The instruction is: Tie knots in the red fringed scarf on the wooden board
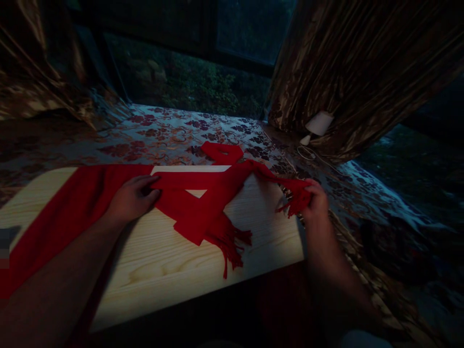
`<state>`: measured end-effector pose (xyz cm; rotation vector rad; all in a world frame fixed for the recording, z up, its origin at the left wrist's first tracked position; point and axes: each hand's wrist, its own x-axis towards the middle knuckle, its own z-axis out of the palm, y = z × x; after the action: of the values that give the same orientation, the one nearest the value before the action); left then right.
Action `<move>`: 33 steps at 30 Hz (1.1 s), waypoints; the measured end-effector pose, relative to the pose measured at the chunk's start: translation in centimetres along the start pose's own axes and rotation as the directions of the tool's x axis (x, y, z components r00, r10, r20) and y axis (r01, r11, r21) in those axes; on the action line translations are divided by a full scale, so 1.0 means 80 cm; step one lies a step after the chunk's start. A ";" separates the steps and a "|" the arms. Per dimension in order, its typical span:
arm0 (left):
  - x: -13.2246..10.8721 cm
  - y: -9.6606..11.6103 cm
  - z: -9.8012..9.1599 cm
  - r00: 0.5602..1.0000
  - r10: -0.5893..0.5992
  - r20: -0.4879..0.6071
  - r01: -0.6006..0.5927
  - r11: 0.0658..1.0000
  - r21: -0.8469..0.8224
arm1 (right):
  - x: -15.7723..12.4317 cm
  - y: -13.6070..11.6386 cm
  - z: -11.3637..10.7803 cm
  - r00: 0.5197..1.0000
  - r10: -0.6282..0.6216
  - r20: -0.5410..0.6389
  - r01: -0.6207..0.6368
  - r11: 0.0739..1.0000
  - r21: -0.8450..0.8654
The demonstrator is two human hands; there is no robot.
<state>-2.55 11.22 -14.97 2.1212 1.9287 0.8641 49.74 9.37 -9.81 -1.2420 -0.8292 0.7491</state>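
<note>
A red fringed scarf (217, 193) lies in crossing, folded bands over a pale wooden table (170, 261). One part runs off to the left edge, another loop rests beyond the table's far side, and a fringed end hangs toward the near side. My left hand (136, 195) is closed at the left of the crossing, thumb and fingers gripping a narrow band of the scarf. Over the table's right end, my right hand (315, 198) pinches the other fringed end, which stretches up and away from the crossing.
Behind the table spreads a floral-patterned cloth (163, 130) reaching to a dark window (203, 82). Patterned curtains (337, 58) hang on both sides. A small white lamp (319, 124) with a cord stands at the back right. The room is dim.
</note>
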 end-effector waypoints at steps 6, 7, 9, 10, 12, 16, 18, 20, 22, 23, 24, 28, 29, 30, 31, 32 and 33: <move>0.000 -0.001 0.002 1.000 0.017 -0.016 -0.017 1.000 0.008 | 0.000 0.039 0.004 0.988 0.153 0.012 -0.153 0.988 -0.025; 0.000 0.000 0.001 1.000 0.014 -0.013 -0.014 1.000 0.009 | 0.000 0.047 0.007 0.990 0.133 -0.053 -0.137 0.987 -0.087; -0.001 0.002 0.000 1.000 -0.001 -0.006 0.001 1.000 0.000 | 0.003 0.057 0.010 0.983 0.064 -0.173 -0.092 0.983 -0.156; -0.001 0.003 -0.002 1.000 -0.009 -0.004 0.009 1.000 -0.005 | 0.005 0.060 0.010 0.978 0.048 -0.203 -0.079 0.986 -0.148; -0.002 0.005 -0.004 1.000 -0.019 0.001 0.020 1.000 -0.010 | 0.012 0.063 0.008 0.976 0.089 -0.200 -0.104 0.992 -0.065; -0.001 0.004 -0.005 1.000 -0.026 0.018 0.026 1.000 -0.014 | 0.018 0.065 -0.001 0.962 0.219 -0.164 -0.214 0.976 0.048; -0.001 0.002 -0.004 1.000 -0.024 0.016 0.024 1.000 -0.019 | 0.018 0.068 -0.002 0.959 0.224 -0.174 -0.215 0.974 0.069; 0.000 0.001 -0.004 1.000 -0.017 0.017 0.018 1.000 -0.017 | 0.017 0.071 -0.002 0.966 0.195 -0.170 -0.187 0.981 0.058; 0.000 0.001 -0.003 1.000 -0.011 0.020 0.011 1.000 -0.009 | 0.017 0.074 -0.001 0.975 0.158 -0.153 -0.158 0.987 0.013; 0.000 0.001 -0.003 1.000 -0.011 0.019 0.011 1.000 -0.006 | 0.016 0.075 0.000 0.980 0.142 -0.141 -0.146 0.989 -0.025; 0.000 0.002 -0.004 1.000 -0.012 0.021 0.012 1.000 -0.001 | 0.015 0.076 0.001 0.984 0.125 -0.128 -0.135 0.988 -0.075; 0.000 0.001 -0.005 0.999 -0.032 0.033 0.032 0.999 0.014 | 0.007 0.077 0.007 0.997 -0.002 -0.079 -0.029 0.921 -0.389; 0.001 0.000 -0.005 0.999 -0.030 0.037 0.029 0.999 0.016 | 0.003 0.077 0.009 0.997 -0.051 -0.051 0.022 0.887 -0.461; 0.001 0.000 -0.005 0.999 -0.027 0.039 0.026 1.000 0.016 | 0.000 0.077 0.011 0.995 -0.094 -0.021 0.069 0.854 -0.516; 0.001 -0.001 -0.005 0.999 -0.026 0.039 0.025 1.000 0.013 | -0.003 0.078 0.013 0.992 -0.124 0.006 0.107 0.824 -0.556; 0.001 -0.002 -0.005 0.999 -0.025 0.039 0.024 1.000 0.007 | -0.005 0.078 0.015 0.990 -0.141 0.031 0.132 0.801 -0.584; 0.001 -0.002 -0.005 0.999 -0.023 0.035 0.023 1.000 -0.003 | -0.007 0.079 0.017 0.988 -0.146 0.049 0.146 0.783 -0.604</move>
<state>-2.91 11.26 -14.73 2.0934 1.9293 0.8193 48.02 10.61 -15.97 -1.7221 -1.2099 0.3517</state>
